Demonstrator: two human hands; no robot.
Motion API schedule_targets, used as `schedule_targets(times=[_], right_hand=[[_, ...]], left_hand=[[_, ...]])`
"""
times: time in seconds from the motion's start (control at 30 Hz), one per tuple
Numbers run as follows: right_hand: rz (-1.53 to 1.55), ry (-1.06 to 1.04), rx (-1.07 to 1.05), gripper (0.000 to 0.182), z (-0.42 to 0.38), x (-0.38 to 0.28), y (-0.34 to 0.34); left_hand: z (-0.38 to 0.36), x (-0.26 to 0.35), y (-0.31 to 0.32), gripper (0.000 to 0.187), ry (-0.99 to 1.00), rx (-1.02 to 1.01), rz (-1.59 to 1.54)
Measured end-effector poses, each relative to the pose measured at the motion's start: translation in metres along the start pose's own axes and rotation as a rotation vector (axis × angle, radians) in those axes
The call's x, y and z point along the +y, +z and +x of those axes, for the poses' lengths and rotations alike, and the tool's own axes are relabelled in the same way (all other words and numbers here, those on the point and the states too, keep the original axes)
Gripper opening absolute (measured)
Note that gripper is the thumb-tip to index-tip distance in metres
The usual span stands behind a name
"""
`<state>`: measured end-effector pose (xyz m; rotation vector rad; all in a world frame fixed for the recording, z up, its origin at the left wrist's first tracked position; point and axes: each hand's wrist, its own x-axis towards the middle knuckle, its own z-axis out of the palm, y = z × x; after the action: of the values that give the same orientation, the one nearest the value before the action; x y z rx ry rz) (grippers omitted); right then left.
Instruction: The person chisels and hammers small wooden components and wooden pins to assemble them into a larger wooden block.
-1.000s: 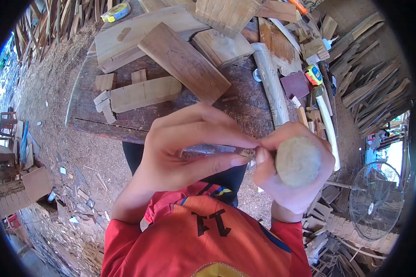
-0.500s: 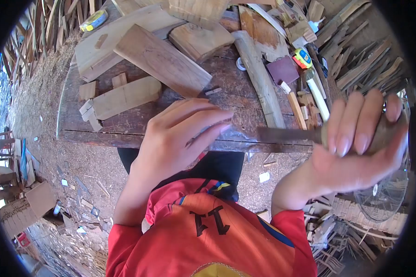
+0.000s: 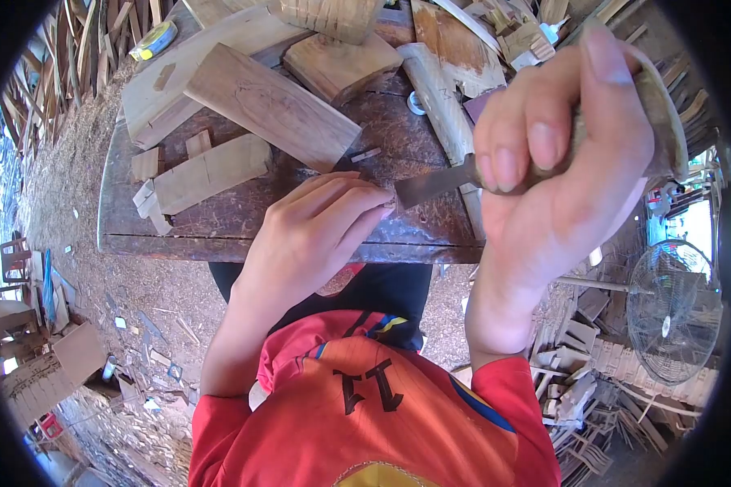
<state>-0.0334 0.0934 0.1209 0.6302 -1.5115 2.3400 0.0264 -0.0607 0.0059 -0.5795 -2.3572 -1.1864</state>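
In my right hand (image 3: 560, 146) is a chisel (image 3: 434, 187), its thick wooden handle wrapped by my fingers. The flat dark blade points left and slightly down, its end right at the fingertips of my left hand. My left hand (image 3: 317, 223) bends over the front edge of the worn wooden table (image 3: 300, 249), thumb and fingers pressed together on a tiny piece (image 3: 391, 197) that I cannot make out. A plank (image 3: 272, 105) lies just beyond my left fingers, with a small wood offcut (image 3: 367, 153) by its near corner.
A rounded wood block (image 3: 211, 172) and small offcuts lie at the table's left. Further back are more boards (image 3: 341, 65), a long wood strip (image 3: 439, 97) and a tape measure (image 3: 154, 39). A standing fan (image 3: 670, 312) is at right. Shavings cover the floor (image 3: 154, 300).
My right hand has moved left and up in view, bringing the chisel's blade end to my left fingertips. My left hand stays nearly in place, its fingers closer together.
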Motion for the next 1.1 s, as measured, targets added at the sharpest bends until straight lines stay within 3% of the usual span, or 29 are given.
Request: schedule_targets(times=[0.07,0.3,0.73,0.83,0.93,1.1], right_hand=[[-0.187,-0.061,0.07,0.042,-0.004,0.001,0.011],[-0.237,-0.071,0.139,0.032,-0.006,0.001,0.029],[-0.181,-0.139,0.092,0.013,0.001,-0.004,0.021],[-0.181,-0.141,0.101,0.009,-0.002,0.002,0.023],[-0.136,-0.119,0.11,0.008,-0.007,0.002,0.036],[-0.182,-0.108,0.065,0.008,-0.004,-0.006,0.04]], left_hand=[[0.0,0.0,0.0,0.017,0.007,0.0,-0.001],[-0.002,0.0,0.002,0.018,0.003,0.003,-0.008],[0.003,-0.002,-0.001,0.018,0.204,0.009,0.066],[0.002,-0.003,0.0,0.024,0.166,-0.029,0.03],[-0.002,-0.001,0.006,0.011,0.078,0.018,0.023],[-0.002,0.0,0.005,0.019,0.139,0.027,0.061]])
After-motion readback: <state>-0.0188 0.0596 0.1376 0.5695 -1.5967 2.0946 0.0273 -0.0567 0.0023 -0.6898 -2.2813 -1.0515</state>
